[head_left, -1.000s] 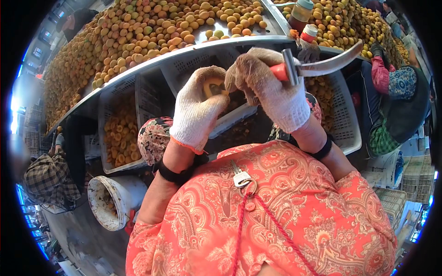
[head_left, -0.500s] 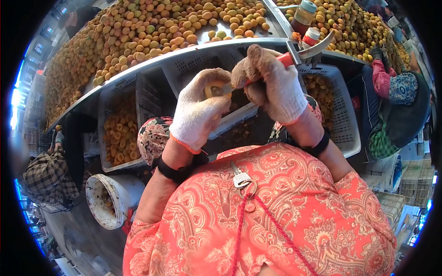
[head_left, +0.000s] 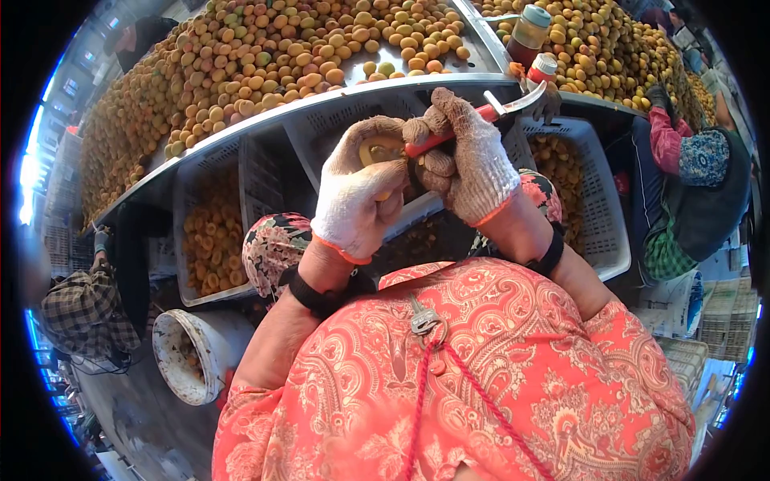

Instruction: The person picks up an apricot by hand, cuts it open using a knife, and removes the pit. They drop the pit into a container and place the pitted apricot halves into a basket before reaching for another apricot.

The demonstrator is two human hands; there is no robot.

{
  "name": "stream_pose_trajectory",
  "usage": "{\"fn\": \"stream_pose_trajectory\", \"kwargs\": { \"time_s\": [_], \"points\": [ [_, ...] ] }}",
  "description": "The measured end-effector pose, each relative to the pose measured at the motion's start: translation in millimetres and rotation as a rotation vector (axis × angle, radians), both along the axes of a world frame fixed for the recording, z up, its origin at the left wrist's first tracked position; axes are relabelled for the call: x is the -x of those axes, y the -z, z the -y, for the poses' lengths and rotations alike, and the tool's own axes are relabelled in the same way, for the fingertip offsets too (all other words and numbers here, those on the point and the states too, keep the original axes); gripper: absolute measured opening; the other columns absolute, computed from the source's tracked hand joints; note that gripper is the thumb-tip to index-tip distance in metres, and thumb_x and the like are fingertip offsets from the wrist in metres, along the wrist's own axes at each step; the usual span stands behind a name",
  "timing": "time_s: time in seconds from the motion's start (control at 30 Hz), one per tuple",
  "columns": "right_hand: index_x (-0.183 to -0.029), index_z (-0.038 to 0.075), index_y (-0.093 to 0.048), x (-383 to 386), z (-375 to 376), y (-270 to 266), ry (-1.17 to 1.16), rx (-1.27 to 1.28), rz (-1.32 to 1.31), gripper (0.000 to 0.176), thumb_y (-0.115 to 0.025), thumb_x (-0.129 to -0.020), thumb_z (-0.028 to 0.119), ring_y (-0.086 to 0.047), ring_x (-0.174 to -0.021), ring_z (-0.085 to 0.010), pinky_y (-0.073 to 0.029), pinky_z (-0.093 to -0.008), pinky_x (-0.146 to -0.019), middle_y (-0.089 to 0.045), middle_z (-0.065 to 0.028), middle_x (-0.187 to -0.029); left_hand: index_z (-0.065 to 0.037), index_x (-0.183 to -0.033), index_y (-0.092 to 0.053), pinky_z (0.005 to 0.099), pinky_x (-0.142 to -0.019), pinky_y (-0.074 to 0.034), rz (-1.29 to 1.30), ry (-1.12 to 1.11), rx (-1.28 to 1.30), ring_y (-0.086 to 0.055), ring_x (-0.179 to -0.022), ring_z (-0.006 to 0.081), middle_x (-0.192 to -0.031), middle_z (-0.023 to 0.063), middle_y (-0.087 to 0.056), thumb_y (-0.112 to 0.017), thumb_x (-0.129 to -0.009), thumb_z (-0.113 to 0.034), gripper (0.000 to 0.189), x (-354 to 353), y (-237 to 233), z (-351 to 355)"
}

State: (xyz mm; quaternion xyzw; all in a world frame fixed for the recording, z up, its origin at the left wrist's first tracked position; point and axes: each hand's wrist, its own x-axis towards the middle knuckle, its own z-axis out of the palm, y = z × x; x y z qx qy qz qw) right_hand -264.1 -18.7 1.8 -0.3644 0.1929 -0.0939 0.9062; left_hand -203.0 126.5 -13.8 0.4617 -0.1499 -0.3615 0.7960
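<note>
In a white glove with brown-stained fingers, my left hand [head_left: 357, 188] is closed around an opened apricot [head_left: 371, 150], its cut side partly visible between thumb and fingers. My right hand [head_left: 475, 164], gloved the same way, grips the red handle [head_left: 433, 143] of a curved knife. The knife's metal blade [head_left: 525, 101] points up and to the right, away from the fruit. The handle's other end meets the apricot; exact contact is hidden by fingers. Both hands are close together above my lap, in front of the metal table edge [head_left: 337, 88].
Apricots [head_left: 281, 52] are heaped on the table. A jar [head_left: 528, 36] and a red, white-capped bottle [head_left: 542, 69] stand by its divider. Crates of apricot pieces [head_left: 212, 252] [head_left: 557, 176] flank my knees. A dirty white bucket [head_left: 212, 345] sits lower left. Co-workers [head_left: 698, 160] sit both sides.
Both hands have come closer together. The right hand has tipped the knife so its handle's end now reaches the apricot in the left hand. The left hand has shifted slightly right.
</note>
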Motion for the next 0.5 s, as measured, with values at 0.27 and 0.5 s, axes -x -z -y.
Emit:
{"fn": "stream_pose_trajectory", "kwargs": {
  "time_s": [0.27, 0.5],
  "points": [
    [-0.078, 0.015, -0.055, -14.9, 13.3, 25.6, 0.143, -0.200, -0.106, 0.028, -0.059, -0.098, 0.035, -0.046, -0.041, -0.0125, -0.035, -0.0246, -0.036, -0.066, -0.0068, -0.070, -0.006, -0.110, -0.064, 0.0302, -0.068, -0.052, 1.351, -0.168, -0.607, -0.067, -0.076, 0.0147, -0.091, 0.0107, -0.071, -0.061, -0.090, -0.008, 0.020, -49.0, 38.1, 21.9],
    [-0.089, 0.002, -0.064, -33.1, 30.7, 62.1, 0.283, 0.226, -0.118, 0.031, -0.064, -0.095, 0.032, -0.053, -0.048, -0.0119, -0.040, -0.0247, -0.041, -0.065, -0.0082, -0.077, -0.004, -0.097, -0.069, 0.0268, -0.059, -0.046, 0.459, 0.017, -0.639, -0.056, -0.064, 0.0110, -0.079, 0.0024, -0.064, -0.056, -0.097, -0.026, 0.025, -78.6, 80.1, 36.9]
  ]
}}
